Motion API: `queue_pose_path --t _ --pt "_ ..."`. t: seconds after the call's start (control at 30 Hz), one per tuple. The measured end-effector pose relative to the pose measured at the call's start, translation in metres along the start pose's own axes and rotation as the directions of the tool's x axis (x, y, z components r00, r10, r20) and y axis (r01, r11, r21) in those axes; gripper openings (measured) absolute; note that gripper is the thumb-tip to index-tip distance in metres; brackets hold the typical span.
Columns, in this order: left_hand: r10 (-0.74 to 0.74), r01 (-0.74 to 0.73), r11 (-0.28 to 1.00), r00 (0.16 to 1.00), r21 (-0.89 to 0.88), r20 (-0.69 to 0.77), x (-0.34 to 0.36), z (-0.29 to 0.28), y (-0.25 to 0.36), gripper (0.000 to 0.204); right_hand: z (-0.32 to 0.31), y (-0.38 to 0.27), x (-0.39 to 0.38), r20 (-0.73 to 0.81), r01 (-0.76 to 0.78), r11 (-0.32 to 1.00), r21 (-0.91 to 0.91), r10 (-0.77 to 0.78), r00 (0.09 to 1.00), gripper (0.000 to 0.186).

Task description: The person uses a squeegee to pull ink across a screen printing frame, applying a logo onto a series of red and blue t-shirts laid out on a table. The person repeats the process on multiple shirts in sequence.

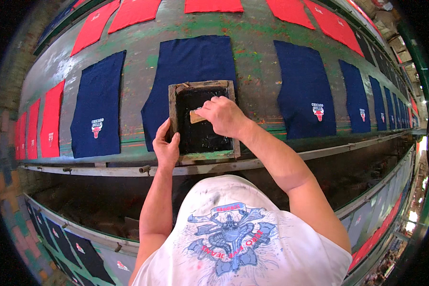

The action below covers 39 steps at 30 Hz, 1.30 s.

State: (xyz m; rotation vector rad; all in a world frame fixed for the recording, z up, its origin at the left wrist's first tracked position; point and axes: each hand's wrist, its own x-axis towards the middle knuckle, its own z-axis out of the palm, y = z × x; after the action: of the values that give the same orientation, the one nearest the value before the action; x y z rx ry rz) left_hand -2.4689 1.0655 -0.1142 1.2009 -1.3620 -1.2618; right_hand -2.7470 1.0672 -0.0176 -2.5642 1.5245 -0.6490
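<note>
A wooden-framed printing screen (204,155) with black ink inside lies over the lower part of a navy fabric panel (195,59). My left hand (166,145) grips the frame's left side, its thumb and fingers around the wood. Inside the frame, my right hand (222,116) is closed on a small wooden squeegee (196,117), held tilted over the dark mesh. The squeegee's lower edge and the spot under the screen are hidden.
Navy panels with a small printed bull emblem lie to the left (97,100) and right (305,90). Red panels (137,14) line the far side of the long table (252,71). A metal rail (271,159) runs along its near edge. Another table (100,238) with panels stands behind.
</note>
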Motion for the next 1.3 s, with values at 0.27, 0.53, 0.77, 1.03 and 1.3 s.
queue_pose_path --t 0.27,0.53,0.77,1.03,1.3 --pt "-0.042 0.045 0.994 0.999 -0.097 0.034 0.004 -0.001 0.004 0.062 0.005 -0.066 -0.044 -0.04 -0.009 0.997 -0.08 0.006 0.999 0.009" --pt "0.04 -0.047 0.976 0.999 0.215 0.035 0.014 0.001 0.011 0.071 -0.005 -0.096 -0.069 0.05 -0.074 0.997 0.023 0.073 0.996 0.034" --pt "0.172 -0.176 0.965 0.984 0.192 0.037 0.009 0.004 0.002 0.078 -0.008 -0.091 -0.091 -0.087 -0.424 0.854 0.302 0.468 0.88 0.055" --pt "0.288 -0.309 0.891 0.951 0.331 0.111 0.005 0.0 0.021 0.067 0.012 -0.069 -0.122 0.245 -0.677 0.195 0.71 0.832 0.497 0.061" --pt "0.367 -0.379 0.89 0.925 0.254 0.095 0.001 0.008 0.057 0.052 -0.015 -0.077 -0.146 0.007 -0.532 0.497 0.686 0.726 0.687 0.056"
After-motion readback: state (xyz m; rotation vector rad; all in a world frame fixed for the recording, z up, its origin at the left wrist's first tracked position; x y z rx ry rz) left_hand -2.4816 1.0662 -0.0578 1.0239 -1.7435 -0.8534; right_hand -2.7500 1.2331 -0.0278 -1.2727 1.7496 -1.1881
